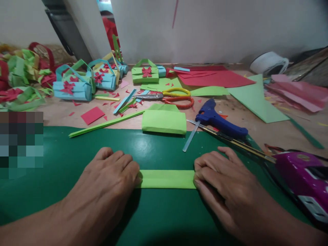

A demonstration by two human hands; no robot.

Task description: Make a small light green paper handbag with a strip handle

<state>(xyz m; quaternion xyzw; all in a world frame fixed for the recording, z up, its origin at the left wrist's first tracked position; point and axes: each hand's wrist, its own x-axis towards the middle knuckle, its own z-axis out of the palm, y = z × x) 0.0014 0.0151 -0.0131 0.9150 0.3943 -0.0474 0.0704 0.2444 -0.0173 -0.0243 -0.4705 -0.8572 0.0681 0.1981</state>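
A folded light-green paper strip (167,179) lies flat on the dark green mat (159,150). My left hand (107,181) presses its left end with curled fingers. My right hand (225,177) holds down the right end the same way, fingers bent and together. Only the middle of the strip shows between the two hands. A folded light-green paper piece (164,121) rests on the mat's far edge, just beyond the strip.
A blue glue gun (217,119), a cutter (230,140) and a metal blade (191,136) lie right of centre. Scissors (169,95), a long green strip (105,124), paper baskets (74,85) and red and green sheets (217,78) fill the back. A purple stapler (302,177) sits at right.
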